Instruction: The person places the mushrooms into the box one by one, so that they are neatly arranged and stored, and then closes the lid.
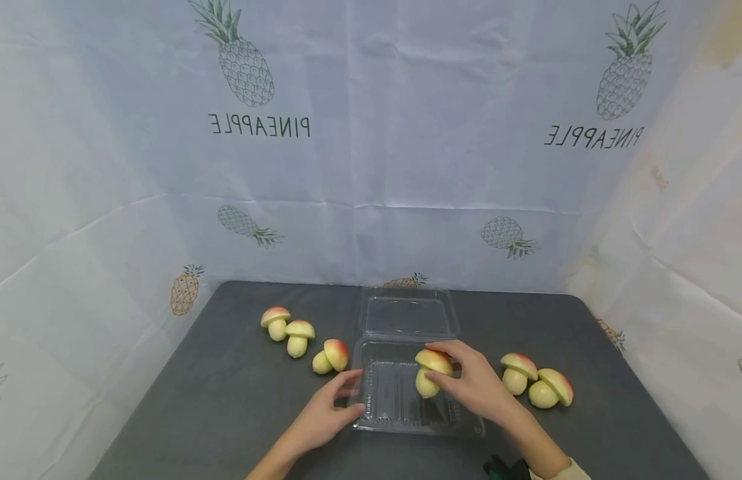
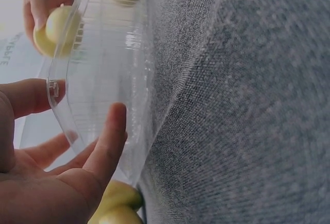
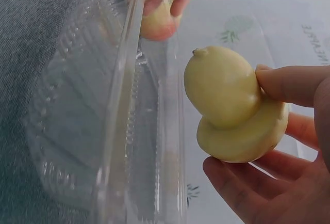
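Observation:
A clear plastic clamshell box (image 1: 385, 423) lies on the table with its lid (image 1: 409, 317) folded back, away from me. Over the right half of its tray, my right hand (image 1: 475, 381) pinches a yellow toy mushroom (image 1: 428, 385) with a red-tinged cap. In the right wrist view the thumb and fingers hold this toy mushroom (image 3: 221, 84) by its cap, stem towards the camera. My left hand (image 1: 325, 415) is at the left rim of the box, its fingers spread. The left wrist view shows these fingers (image 2: 105, 146) around the clear edge, holding no mushroom.
Left of the box lie toy mushrooms: one upright (image 1: 277, 323), another upright (image 1: 298, 339), and one tipped over (image 1: 331, 357). To the right are one standing (image 1: 517, 373) and one tilted (image 1: 551, 389). Pineapple-printed cloth (image 1: 359, 167) encloses the dark table (image 1: 227, 400).

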`<state>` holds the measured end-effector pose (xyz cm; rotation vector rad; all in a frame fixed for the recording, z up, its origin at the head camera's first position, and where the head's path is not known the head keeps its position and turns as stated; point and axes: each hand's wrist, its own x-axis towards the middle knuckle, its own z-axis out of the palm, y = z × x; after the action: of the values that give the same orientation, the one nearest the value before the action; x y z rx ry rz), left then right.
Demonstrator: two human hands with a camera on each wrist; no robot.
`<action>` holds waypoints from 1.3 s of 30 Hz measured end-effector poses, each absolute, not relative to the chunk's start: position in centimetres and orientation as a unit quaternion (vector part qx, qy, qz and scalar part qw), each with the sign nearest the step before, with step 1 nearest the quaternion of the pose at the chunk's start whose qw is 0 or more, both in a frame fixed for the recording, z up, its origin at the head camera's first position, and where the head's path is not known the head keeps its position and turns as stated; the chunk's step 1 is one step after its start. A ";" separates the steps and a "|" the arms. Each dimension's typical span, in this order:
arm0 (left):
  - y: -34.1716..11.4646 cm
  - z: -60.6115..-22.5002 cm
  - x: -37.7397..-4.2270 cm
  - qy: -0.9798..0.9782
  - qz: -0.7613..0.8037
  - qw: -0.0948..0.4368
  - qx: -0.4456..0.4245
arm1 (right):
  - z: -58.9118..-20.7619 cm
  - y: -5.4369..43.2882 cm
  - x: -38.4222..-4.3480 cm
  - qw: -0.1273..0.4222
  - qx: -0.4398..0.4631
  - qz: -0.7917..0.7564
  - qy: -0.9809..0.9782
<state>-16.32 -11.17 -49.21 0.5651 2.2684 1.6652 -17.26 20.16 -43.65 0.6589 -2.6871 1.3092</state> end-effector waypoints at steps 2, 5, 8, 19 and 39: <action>-11.2 -49.2 -16.4 0.784 0.574 0.134 0.196 | -43.7 19.7 -17.5 0.042 0.216 0.429 -0.876; -11.1 -49.2 -16.4 0.785 0.573 0.131 0.197 | -43.8 19.1 -17.9 0.043 0.218 0.429 -0.876; -11.1 -49.1 -16.5 0.786 0.572 0.128 0.197 | -43.8 18.4 -18.3 0.044 0.219 0.425 -0.877; -11.0 -49.0 -16.5 0.789 0.568 0.129 0.193 | -44.5 16.3 -19.4 0.028 0.201 0.413 -0.888; -11.0 -49.3 -16.2 0.788 0.569 0.136 0.191 | -46.9 12.7 -20.6 0.019 0.199 0.405 -0.892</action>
<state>-16.24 -11.05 -49.27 0.5518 2.2829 1.6473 -20.60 12.72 -46.89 0.6189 -2.7700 1.2569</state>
